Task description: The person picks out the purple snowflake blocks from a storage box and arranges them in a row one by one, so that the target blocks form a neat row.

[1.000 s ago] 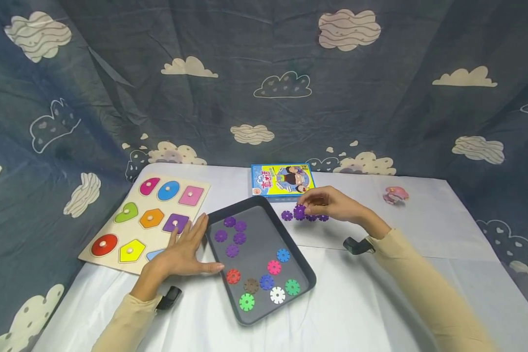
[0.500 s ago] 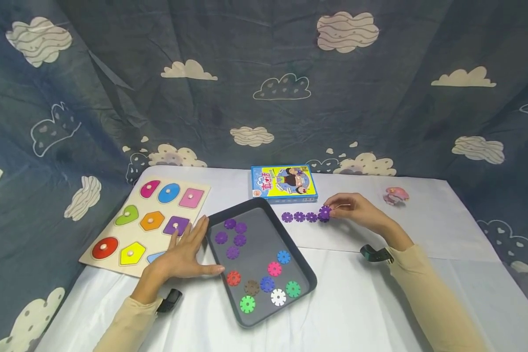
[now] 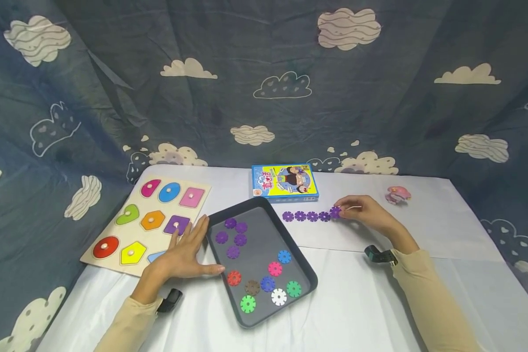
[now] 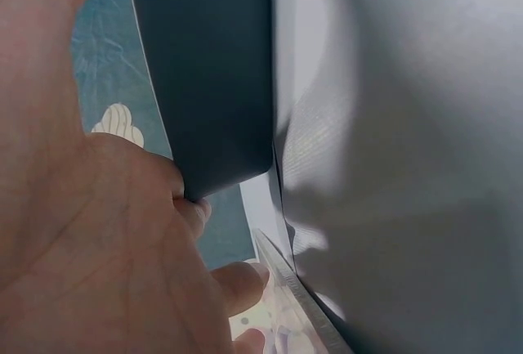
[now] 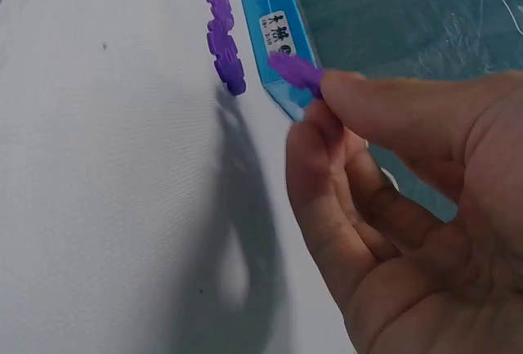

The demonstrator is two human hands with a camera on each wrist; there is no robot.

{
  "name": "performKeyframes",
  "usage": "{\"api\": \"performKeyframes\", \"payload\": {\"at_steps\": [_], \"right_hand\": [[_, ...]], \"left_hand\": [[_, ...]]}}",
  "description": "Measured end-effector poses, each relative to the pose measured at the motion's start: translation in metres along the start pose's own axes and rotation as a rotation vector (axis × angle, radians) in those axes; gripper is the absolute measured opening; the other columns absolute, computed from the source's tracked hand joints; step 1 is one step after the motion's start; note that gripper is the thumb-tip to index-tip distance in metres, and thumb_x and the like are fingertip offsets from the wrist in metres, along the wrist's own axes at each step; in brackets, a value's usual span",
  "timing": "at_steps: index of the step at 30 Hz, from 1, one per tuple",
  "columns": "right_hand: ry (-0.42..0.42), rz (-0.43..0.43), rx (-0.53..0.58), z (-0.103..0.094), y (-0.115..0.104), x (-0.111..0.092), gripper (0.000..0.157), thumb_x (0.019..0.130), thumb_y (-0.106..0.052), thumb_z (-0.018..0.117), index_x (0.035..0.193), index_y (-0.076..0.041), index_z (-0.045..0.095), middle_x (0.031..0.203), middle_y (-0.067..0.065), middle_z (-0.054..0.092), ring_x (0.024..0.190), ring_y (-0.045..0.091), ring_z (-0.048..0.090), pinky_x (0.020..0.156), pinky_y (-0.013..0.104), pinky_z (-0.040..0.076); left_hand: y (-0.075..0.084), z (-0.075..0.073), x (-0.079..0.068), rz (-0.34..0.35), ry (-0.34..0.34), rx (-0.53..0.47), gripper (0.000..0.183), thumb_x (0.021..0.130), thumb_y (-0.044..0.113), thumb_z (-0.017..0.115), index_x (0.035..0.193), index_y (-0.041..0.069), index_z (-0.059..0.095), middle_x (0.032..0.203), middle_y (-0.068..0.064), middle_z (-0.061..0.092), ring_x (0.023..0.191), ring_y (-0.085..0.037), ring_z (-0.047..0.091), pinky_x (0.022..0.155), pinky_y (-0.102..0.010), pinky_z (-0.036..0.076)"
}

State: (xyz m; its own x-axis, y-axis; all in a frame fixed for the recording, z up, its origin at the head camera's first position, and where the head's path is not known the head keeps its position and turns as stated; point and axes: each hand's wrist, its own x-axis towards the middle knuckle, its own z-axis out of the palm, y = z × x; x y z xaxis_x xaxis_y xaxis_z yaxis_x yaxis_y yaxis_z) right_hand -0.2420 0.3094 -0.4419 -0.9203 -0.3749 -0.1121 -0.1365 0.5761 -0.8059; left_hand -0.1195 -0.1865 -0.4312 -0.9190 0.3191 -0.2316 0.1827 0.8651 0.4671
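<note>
Leftmost on the cloth-covered bench (image 3: 343, 293), a flat puzzle board (image 3: 134, 232) lies partly under the left hand (image 3: 181, 256), its fingers straight against a smooth dark tray (image 3: 264, 239) holding round notched discs (image 3: 268, 283); then four purple discs (image 3: 312, 216) in line, and a fifth disc (image 3: 335, 212) pinched by the right hand (image 3: 369, 214).

The tray (image 3: 260, 230) lies between the puzzle board (image 3: 132, 232), left, and the disc row (image 3: 312, 216), right.
</note>
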Motion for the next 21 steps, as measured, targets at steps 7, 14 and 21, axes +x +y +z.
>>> {"api": "performKeyframes", "payload": {"at_steps": [7,14,21], "right_hand": [[0.038,0.019,-0.085,0.001,0.003,-0.003,0.031,0.093,-0.013,0.071,0.121,0.000,0.068,0.108,0.015,0.071,0.099,0.020,0.065,0.087,0.020,0.053],[0.064,0.005,-0.213,0.009,0.005,-0.001,0.025,0.091,-0.005,0.069,0.115,0.000,0.070,0.102,0.013,0.072,0.096,0.025,0.065,0.094,0.046,0.054],[0.089,0.060,-0.291,0.012,0.000,0.000,0.026,0.092,-0.011,0.069,0.116,-0.002,0.069,0.107,0.015,0.071,0.100,0.031,0.065,0.088,0.048,0.057]], "left_hand": [[0.001,0.000,0.001,0.003,0.002,0.000,0.133,0.071,0.072,0.074,0.162,0.010,-0.001,0.170,-0.011,-0.005,0.153,-0.048,-0.004,0.116,-0.073,-0.007],[0.001,0.000,0.000,0.001,0.002,-0.006,0.133,0.072,0.072,0.074,0.162,0.010,-0.001,0.170,-0.011,-0.006,0.153,-0.048,-0.004,0.116,-0.073,-0.008],[0.003,-0.001,-0.001,0.004,-0.008,-0.014,0.133,0.072,0.071,0.074,0.162,0.010,-0.003,0.170,-0.011,-0.008,0.153,-0.047,-0.005,0.116,-0.072,-0.009]]}}
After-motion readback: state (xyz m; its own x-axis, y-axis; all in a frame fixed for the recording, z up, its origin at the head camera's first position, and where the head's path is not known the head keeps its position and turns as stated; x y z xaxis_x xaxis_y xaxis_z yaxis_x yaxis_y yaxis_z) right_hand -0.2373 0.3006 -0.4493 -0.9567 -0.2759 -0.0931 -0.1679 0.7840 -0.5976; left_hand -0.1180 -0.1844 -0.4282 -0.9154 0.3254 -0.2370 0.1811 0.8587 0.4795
